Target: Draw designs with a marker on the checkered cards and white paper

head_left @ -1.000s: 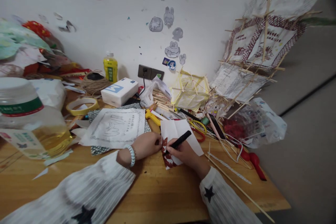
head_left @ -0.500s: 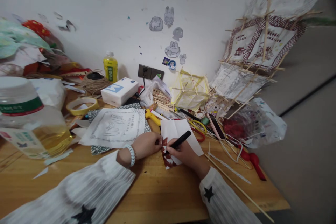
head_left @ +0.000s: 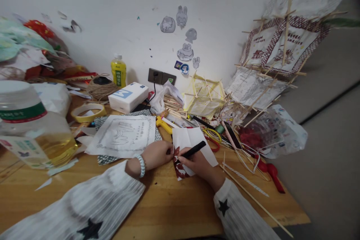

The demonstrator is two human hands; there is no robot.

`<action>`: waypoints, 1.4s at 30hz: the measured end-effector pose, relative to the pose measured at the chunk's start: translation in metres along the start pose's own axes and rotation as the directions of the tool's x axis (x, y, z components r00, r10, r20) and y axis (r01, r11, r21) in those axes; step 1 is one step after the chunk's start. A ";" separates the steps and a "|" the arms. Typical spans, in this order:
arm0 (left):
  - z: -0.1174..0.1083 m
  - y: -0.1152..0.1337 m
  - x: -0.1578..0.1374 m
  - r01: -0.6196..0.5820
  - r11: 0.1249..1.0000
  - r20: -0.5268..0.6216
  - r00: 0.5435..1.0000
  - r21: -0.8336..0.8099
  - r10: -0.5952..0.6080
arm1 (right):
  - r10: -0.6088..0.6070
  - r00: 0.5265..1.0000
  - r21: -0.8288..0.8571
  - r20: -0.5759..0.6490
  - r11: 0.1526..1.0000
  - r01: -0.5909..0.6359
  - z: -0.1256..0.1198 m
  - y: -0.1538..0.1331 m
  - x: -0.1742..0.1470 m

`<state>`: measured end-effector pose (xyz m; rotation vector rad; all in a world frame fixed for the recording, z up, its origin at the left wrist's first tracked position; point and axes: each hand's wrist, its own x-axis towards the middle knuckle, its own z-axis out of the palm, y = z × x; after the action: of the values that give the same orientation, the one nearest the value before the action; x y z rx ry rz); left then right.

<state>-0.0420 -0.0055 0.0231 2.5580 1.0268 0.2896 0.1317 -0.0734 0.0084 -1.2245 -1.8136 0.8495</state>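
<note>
A black marker point(head_left: 193, 150) is gripped in my right hand point(head_left: 198, 163), its tip down at a white sheet of paper point(head_left: 188, 137). Dark red-brown patches point(head_left: 182, 172) cover the sheet's left and lower part. The sheet lies on the wooden table, creased along its length. At its left edge rests my left hand point(head_left: 156, 155), fingers curled closed; what is between the fingertips, if anything, is hidden. Just left of that hand, a drawing on white paper point(head_left: 122, 135) lies over a patterned sheet.
Behind the sheet are scissors point(head_left: 215, 143), a yellow-handled tool point(head_left: 163, 124) and a phone point(head_left: 231, 135). Thin sticks point(head_left: 253, 198) lie to the right. A large jar point(head_left: 36, 127), tape roll point(head_left: 88, 113) and white box point(head_left: 128, 97) stand left. Stick-and-paper frames point(head_left: 205, 95) lean behind.
The marker and my right fingers have shifted very slightly over the same patch of the sheet. My left hand stays in place.
</note>
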 end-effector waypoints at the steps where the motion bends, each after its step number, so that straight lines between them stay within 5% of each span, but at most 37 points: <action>1: 0.000 0.000 0.000 -0.001 1.000 0.001 1.000 -0.001 0.001 | -0.007 1.000 0.006 0.001 1.000 0.007 0.000 0.000 0.000; 15: 0.000 0.002 0.000 0.050 0.998 -0.076 0.996 -0.041 -0.053 | 0.129 0.987 0.168 -0.100 0.979 -0.111 -0.003 -0.004 -0.010; 22: 0.000 0.002 -0.001 0.056 0.997 -0.072 0.996 -0.049 -0.059 | 0.191 0.979 0.197 0.070 0.959 -0.201 0.006 -0.014 -0.015; 42: -0.002 0.004 -0.002 0.056 0.998 -0.053 0.997 -0.004 -0.056 | 0.116 0.988 0.117 0.102 0.985 -0.128 0.003 -0.013 -0.018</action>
<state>-0.0418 -0.0086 0.0266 2.5267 1.1139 0.3450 0.1280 -0.0947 0.0143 -1.2441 -1.7457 1.0893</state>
